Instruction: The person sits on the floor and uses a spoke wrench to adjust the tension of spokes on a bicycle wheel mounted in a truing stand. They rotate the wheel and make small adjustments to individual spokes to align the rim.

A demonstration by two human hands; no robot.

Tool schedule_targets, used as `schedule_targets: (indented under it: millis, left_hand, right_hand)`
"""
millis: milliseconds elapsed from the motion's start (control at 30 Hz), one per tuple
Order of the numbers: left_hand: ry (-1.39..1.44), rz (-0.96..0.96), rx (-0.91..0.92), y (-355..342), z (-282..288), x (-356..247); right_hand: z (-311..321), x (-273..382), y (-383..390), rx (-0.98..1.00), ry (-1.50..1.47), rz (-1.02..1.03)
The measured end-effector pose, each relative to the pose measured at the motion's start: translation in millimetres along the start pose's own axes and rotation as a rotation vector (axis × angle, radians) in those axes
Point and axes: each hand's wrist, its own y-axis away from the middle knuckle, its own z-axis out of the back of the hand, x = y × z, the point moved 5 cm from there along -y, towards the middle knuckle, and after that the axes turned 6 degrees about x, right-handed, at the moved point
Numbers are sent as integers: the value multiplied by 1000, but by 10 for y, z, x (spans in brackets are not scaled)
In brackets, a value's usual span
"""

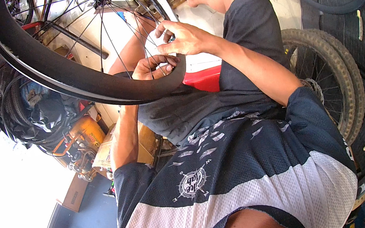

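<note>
Left hand (153,68): fingers closely curled at inner edge of black, deep-rimmed, wire-spoked bicycle wheel (91,85). Right hand (187,39) just beside them, fingers half-curled. Either's hold: cannot tell.

The wheel (56,67) is cut off by the top edge, and its rim hides the wrist of the left hand (151,68). Whatever lies between the fingers of the right hand (185,40) is too small to tell. A sleeve (312,109) covers part of the knobby tire (354,80).
</note>
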Motion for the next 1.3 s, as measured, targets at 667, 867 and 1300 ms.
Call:
schedule_targets:
  millis: [667,867,1300]
  left_hand:
    - [84,-74,155,1,78,-78]
    - [144,-113,151,-19,103,5]
    - [53,-54,-20,38,49,-17]
  right_hand:
    - [43,-11,-70,57,84,-25]
    - [36,1,-70,66,93,-67]
    - [-9,-66,-97,44,134,-52]
